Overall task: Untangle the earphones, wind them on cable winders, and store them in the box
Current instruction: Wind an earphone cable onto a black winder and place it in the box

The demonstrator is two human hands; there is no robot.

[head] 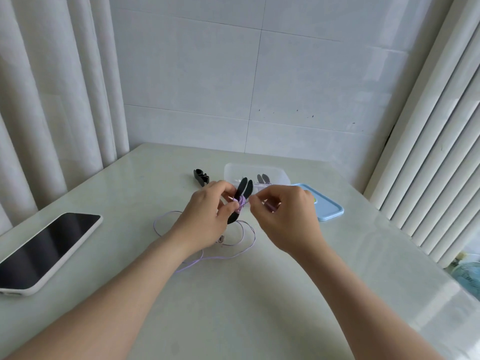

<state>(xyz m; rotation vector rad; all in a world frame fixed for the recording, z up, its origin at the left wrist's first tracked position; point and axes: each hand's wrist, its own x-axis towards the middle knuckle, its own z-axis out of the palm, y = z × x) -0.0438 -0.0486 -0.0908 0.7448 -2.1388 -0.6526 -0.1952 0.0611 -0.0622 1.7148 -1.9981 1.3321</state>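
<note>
Currently a black cable winder point(244, 190) is held in the left hand point(207, 214), long axis near upright, the grip closed round its waist. Purple earphone cable point(242, 203) is wound there. The cable is pinched in the right hand point(283, 214), just right of the winder. The slack point(244, 240) is looped on the counter point(233, 294) under both hands, nearer the left. Counted: three winders, namely one held, a spare winder point(200, 176) on the counter and a third winder point(263, 178) in the clear box point(233, 170). Also one blue lid point(330, 211) and one phone point(49, 248).
</note>
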